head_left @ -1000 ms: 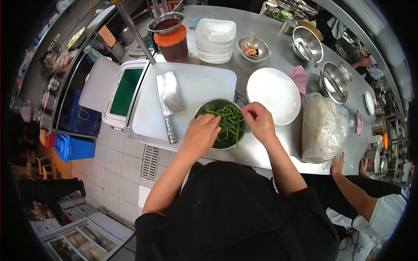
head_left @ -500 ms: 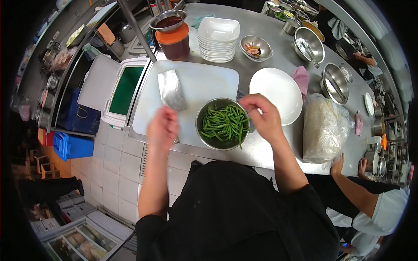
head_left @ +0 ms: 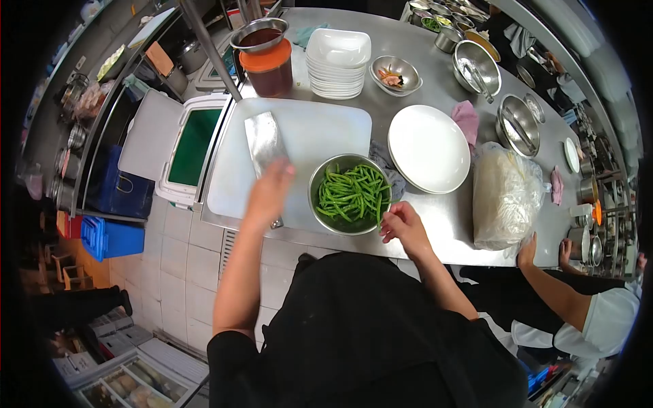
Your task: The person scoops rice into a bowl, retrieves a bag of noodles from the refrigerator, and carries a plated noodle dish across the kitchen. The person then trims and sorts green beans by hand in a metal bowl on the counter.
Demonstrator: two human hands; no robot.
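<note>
A steel bowl (head_left: pixel 315 204) of green beans (head_left: pixel 348 192) sits at the front right of the white cutting board (head_left: pixel 326 122). At the bowl's lower right rim, my right hand (head_left: pixel 406 228) has its fingers curled and pinched at the end of a bean that hangs over the edge. My left hand (head_left: pixel 269 194) is smeared by motion above the cleaver (head_left: pixel 264 139), covering part of it; whether its fingers touch the cleaver is unclear. The cleaver lies on the board, its handle end toward me.
White plates (head_left: pixel 428 149), stacked white dishes (head_left: pixel 338 61) and a plastic bag (head_left: pixel 507 197) stand on the steel table. An orange-lidded tub (head_left: pixel 267 68) is behind the board. A green-lined bin (head_left: pixel 197 143) adjoins its left side. Another person's hand (head_left: pixel 527 250) rests at the table edge.
My right hand has moved down from the bowl's upper right rim to its lower right, at the overhanging bean. My left hand has shifted right and slightly up over the cleaver.
</note>
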